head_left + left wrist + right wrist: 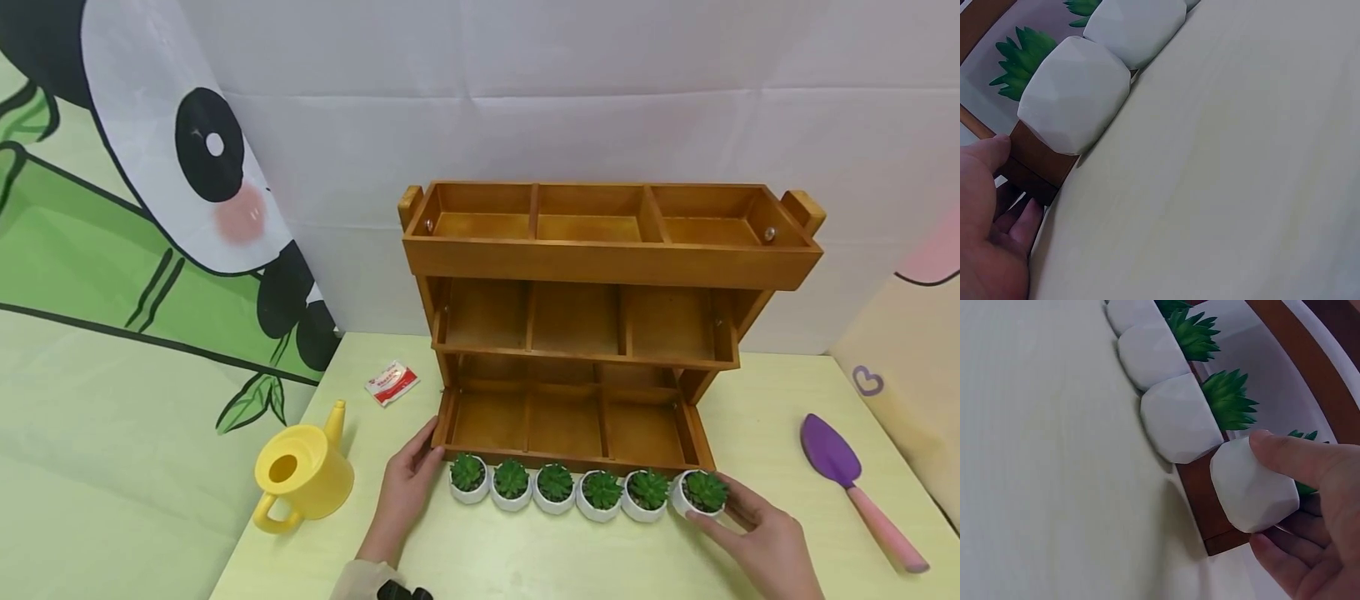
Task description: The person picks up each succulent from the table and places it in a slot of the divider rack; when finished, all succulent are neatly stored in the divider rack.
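Right hand pinching potted succulent, left hand gripping wooden shelf, both hands partly hidden

A yellow watering can stands on the left of the pale surface, its spout toward the back. Near it, farther back, lies a red-and-white packet. On the right lies a trowel with a purple blade and pink handle. A printed panda and green bamboo cover the left backdrop; a purple heart marks the right.
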